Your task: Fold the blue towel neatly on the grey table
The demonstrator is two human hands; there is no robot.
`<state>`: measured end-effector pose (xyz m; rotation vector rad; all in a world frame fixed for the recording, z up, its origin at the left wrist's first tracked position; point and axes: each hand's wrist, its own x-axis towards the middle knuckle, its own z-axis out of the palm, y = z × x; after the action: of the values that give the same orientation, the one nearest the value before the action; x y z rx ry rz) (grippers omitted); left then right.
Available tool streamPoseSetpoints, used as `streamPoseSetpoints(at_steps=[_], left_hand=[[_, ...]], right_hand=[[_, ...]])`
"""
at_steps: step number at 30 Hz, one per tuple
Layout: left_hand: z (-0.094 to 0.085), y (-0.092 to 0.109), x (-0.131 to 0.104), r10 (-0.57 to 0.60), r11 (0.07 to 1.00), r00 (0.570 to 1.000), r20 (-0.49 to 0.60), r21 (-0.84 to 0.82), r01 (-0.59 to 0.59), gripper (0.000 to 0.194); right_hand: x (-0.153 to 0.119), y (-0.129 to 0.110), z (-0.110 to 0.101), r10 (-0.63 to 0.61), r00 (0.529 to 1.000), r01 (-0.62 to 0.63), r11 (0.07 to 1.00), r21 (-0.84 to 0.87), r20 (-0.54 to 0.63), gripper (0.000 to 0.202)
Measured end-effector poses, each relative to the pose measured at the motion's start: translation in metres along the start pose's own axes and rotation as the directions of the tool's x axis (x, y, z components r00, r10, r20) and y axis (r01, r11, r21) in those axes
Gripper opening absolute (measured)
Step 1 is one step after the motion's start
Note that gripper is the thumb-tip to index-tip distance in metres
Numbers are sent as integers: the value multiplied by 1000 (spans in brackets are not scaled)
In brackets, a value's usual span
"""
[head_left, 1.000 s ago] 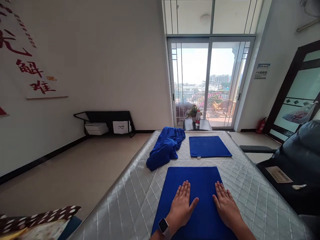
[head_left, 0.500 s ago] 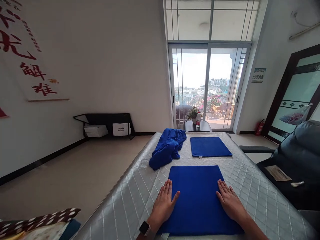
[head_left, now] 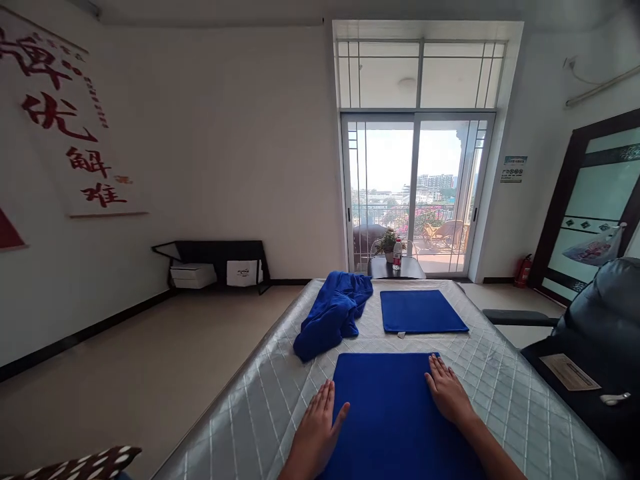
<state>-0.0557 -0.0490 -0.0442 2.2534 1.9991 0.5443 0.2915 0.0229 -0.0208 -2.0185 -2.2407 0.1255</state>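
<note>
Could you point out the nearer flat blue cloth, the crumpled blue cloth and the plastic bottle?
Nearer flat blue cloth point(head_left: 386, 417): head view, on its middle.
Crumpled blue cloth point(head_left: 334, 313): head view, on its bunched middle.
Plastic bottle point(head_left: 397, 255): head view, on the middle of its body.

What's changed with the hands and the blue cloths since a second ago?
The left hand moved left, from atop the near cloth to its left edge. The right hand moved forward to its far right corner. Neither grips anything. The crumpled cloth and far cloth stayed put.
</note>
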Motion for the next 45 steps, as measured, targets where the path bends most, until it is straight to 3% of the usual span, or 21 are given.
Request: streamPoseSetpoints(at_steps=[4, 7, 9, 12, 15, 18, 21, 24, 26, 31, 35, 37, 40, 45], left_hand=[[-3, 6, 6, -17, 1000, 999, -41, 20, 18, 74], [-3, 27, 7, 72, 997, 997, -31, 37, -71, 69], [-1, 52, 8, 209, 977, 978, 4, 38, -209, 64], [5, 103, 17, 425, 904, 902, 71, 13, -427, 64], [19, 161, 40, 535, 845, 839, 99, -43, -533, 65], [42, 207, 67, 497, 867, 863, 90, -95, -490, 67], [66, 224, 83, 414, 909, 908, 70, -83, -408, 68], [77, 213, 86, 346, 938, 936, 66, -24, -345, 69], [75, 195, 84, 305, 952, 948, 88, 14, -307, 71], [46, 125, 86, 172, 978, 979, 110, 101, -183, 79], [26, 63, 88, 31, 985, 998, 61, 170, -41, 85], [21, 42, 87, -24, 984, 999, 38, 176, 17, 86], [18, 29, 84, -59, 986, 998, 29, 160, 53, 90], [19, 29, 84, -51, 988, 999, 14, 146, 48, 93]], right_hand=[[5, 7, 16, 1, 1000, 0, 1000, 27, -23, 66], [5, 10, 17, 4, 1000, -3, 999, 43, -24, 66], [5, 11, 16, 9, 1000, -7, 999, 54, -23, 66], [5, 11, 15, 10, 1000, -8, 998, 55, -28, 66], [2, 12, 14, -7, 1000, 7, 1000, 27, -26, 64], [0, 16, 16, -44, 999, 44, 999, -10, -20, 63], [0, 18, 20, -58, 998, 58, 998, -3, -31, 64], [2, 18, 22, -44, 998, 46, 998, 32, -46, 63], [3, 16, 21, -23, 999, 25, 999, 45, -49, 64], [4, 13, 19, 3, 999, -1, 1000, 30, -51, 66], [6, 14, 24, -3, 998, 4, 1000, 30, -59, 65], [8, 15, 27, 4, 998, -1, 999, 42, -64, 66], [9, 16, 29, 2, 998, 1, 999, 46, -66, 67], [9, 13, 28, 3, 998, -1, 1000, 27, -70, 67]])
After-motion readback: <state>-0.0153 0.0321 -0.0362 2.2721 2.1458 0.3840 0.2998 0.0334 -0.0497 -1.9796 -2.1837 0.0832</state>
